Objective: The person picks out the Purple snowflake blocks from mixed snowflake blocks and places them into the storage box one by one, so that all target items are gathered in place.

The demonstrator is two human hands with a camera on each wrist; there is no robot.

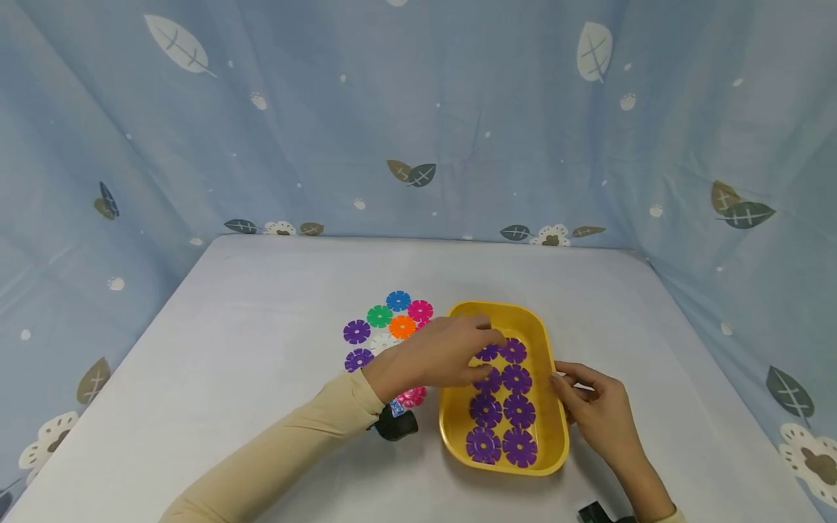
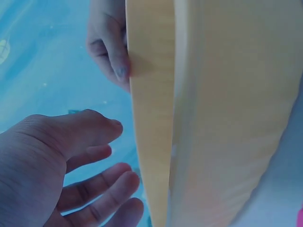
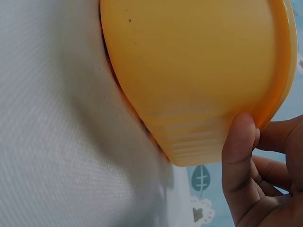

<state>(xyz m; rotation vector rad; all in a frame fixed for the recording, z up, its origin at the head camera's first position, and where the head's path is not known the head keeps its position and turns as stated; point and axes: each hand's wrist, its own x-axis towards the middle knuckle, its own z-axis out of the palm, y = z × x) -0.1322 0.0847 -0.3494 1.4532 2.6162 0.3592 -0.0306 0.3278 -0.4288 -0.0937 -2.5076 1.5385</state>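
Note:
A yellow plastic tray [image 1: 513, 318] stands on the table. Purple flower-shaped discs [image 1: 521, 410] lie flat inside it in two columns, the farthest ones partly covered by my left hand [image 1: 451, 352]. That hand hovers over the tray's left side, its fingers relaxed and bent over the far discs. In the left wrist view nothing shows between its thumb and fingers, which are apart beside the tray's wall [image 2: 227, 94]. At the tray's right side my right hand [image 1: 601, 414] pinches the rim, thumb on the outer wall in the right wrist view.
Left of the tray lies a loose group of flower discs: blue [image 1: 398, 301], green [image 1: 379, 316], orange [image 1: 402, 327], pink [image 1: 421, 311], white and purple [image 1: 357, 332]. My left forearm hides some of them. A blue leaf-patterned curtain [image 1: 458, 109] hangs behind the white table [image 1: 261, 327].

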